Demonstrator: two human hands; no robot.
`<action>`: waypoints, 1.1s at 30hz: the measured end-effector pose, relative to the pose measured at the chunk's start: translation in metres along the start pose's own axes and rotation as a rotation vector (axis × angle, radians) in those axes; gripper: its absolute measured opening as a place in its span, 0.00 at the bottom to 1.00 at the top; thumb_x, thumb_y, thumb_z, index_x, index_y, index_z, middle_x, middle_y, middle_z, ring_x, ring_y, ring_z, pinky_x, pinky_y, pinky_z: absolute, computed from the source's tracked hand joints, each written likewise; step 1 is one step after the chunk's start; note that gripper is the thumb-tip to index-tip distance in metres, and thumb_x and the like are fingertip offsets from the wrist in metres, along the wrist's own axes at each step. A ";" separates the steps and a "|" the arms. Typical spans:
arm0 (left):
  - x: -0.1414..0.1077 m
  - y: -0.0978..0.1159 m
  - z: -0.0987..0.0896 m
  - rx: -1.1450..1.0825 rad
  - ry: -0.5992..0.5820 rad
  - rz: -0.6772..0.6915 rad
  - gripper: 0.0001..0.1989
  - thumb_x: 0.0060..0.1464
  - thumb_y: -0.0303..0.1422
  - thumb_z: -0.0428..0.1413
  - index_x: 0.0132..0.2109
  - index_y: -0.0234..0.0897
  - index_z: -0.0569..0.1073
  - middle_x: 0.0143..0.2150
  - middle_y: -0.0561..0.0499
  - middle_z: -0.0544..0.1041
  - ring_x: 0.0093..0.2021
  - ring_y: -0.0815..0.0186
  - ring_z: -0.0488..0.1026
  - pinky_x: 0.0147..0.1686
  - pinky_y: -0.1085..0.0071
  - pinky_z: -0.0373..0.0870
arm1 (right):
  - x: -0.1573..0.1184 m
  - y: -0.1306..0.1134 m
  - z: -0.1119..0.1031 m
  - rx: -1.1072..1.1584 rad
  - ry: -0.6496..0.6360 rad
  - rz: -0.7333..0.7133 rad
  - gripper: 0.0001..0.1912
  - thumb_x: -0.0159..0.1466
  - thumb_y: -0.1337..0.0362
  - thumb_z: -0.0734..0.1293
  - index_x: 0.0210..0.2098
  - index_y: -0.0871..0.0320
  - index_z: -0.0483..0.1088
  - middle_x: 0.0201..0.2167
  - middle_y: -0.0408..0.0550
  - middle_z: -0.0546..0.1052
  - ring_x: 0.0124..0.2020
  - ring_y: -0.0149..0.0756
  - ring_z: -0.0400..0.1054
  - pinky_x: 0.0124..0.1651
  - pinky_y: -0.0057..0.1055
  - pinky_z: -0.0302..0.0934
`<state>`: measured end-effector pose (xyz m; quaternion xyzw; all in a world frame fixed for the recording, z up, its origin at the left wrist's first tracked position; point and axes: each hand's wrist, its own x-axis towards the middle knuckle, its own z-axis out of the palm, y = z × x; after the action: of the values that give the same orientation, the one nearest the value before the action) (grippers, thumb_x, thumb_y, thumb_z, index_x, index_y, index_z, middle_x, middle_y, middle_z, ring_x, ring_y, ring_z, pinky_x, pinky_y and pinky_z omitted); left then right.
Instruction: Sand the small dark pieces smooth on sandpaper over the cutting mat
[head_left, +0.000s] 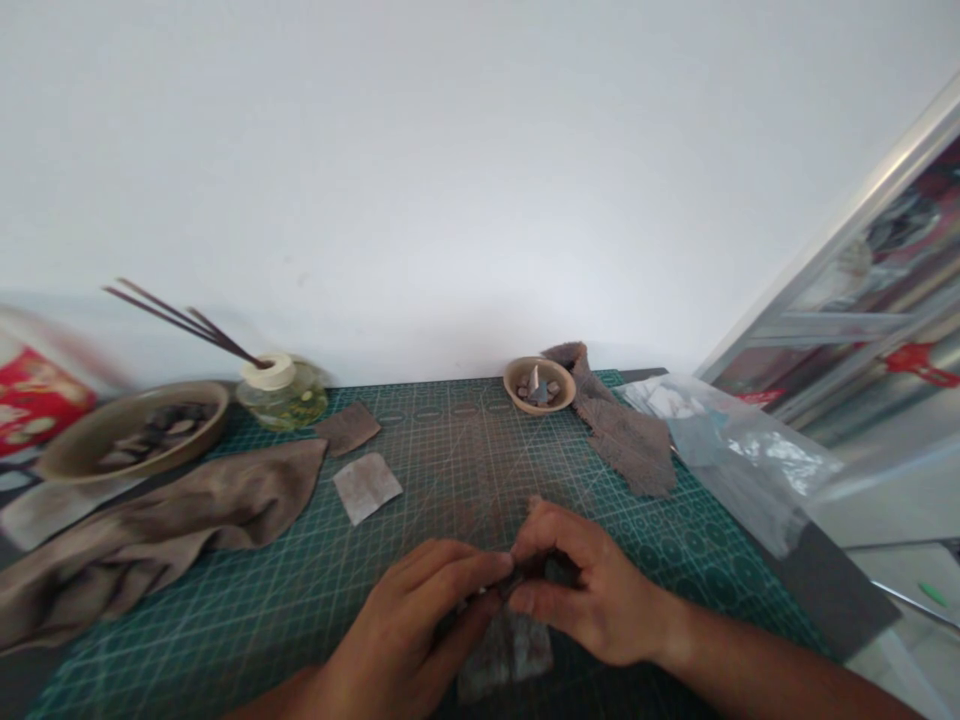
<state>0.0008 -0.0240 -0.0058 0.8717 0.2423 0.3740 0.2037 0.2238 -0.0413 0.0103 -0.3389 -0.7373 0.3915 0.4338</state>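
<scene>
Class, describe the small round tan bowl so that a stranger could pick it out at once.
Start with the green gridded cutting mat by the white wall. At its far edge, right of centre, a frayed brown cloth lies beside the small round tan bowl. Unlike the wide tan bowl at far left, it is small.

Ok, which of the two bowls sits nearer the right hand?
The small round bowl beside the frayed brown cloth is nearer the right hand; the wider bowl sits far left by the reed diffuser.
</scene>
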 end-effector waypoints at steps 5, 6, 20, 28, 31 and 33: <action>0.003 0.003 -0.002 0.046 -0.001 0.047 0.16 0.68 0.28 0.49 0.60 0.43 0.66 0.42 0.54 0.80 0.40 0.72 0.77 0.39 0.79 0.72 | 0.000 -0.005 -0.002 0.113 -0.055 0.104 0.07 0.64 0.64 0.71 0.40 0.57 0.72 0.33 0.42 0.70 0.35 0.30 0.65 0.40 0.29 0.60; 0.004 0.003 -0.002 0.044 -0.005 0.052 0.16 0.68 0.28 0.48 0.61 0.43 0.65 0.42 0.54 0.80 0.40 0.72 0.77 0.40 0.78 0.72 | 0.000 -0.006 -0.002 0.134 -0.063 0.118 0.06 0.64 0.65 0.70 0.41 0.57 0.72 0.33 0.42 0.70 0.35 0.30 0.65 0.40 0.29 0.60; 0.002 0.008 -0.004 0.008 -0.003 -0.052 0.10 0.62 0.28 0.55 0.49 0.46 0.68 0.39 0.59 0.79 0.37 0.72 0.76 0.37 0.77 0.71 | -0.009 -0.004 -0.004 0.295 -0.070 0.164 0.09 0.67 0.64 0.67 0.47 0.55 0.70 0.38 0.45 0.72 0.38 0.33 0.66 0.41 0.30 0.60; 0.000 0.005 -0.003 -0.050 -0.006 -0.208 0.12 0.58 0.28 0.59 0.46 0.47 0.68 0.36 0.62 0.78 0.35 0.72 0.77 0.35 0.78 0.72 | -0.003 -0.006 -0.003 0.140 -0.100 0.064 0.13 0.66 0.67 0.68 0.50 0.54 0.69 0.40 0.44 0.72 0.38 0.32 0.65 0.43 0.31 0.62; -0.001 0.005 -0.003 -0.071 -0.008 -0.223 0.11 0.57 0.28 0.59 0.45 0.46 0.69 0.36 0.61 0.79 0.35 0.72 0.78 0.35 0.78 0.72 | -0.004 -0.008 -0.002 0.136 -0.103 0.071 0.13 0.66 0.67 0.68 0.50 0.55 0.69 0.39 0.45 0.72 0.38 0.32 0.66 0.42 0.30 0.63; 0.000 0.005 -0.003 -0.079 -0.016 -0.225 0.09 0.58 0.28 0.59 0.45 0.45 0.70 0.36 0.60 0.79 0.34 0.72 0.78 0.34 0.78 0.72 | -0.004 -0.009 -0.003 0.138 -0.102 0.075 0.11 0.66 0.67 0.68 0.48 0.56 0.69 0.38 0.45 0.72 0.37 0.32 0.66 0.41 0.30 0.63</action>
<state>-0.0001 -0.0276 -0.0005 0.8333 0.3221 0.3512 0.2802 0.2262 -0.0478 0.0178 -0.3150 -0.7166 0.4741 0.4031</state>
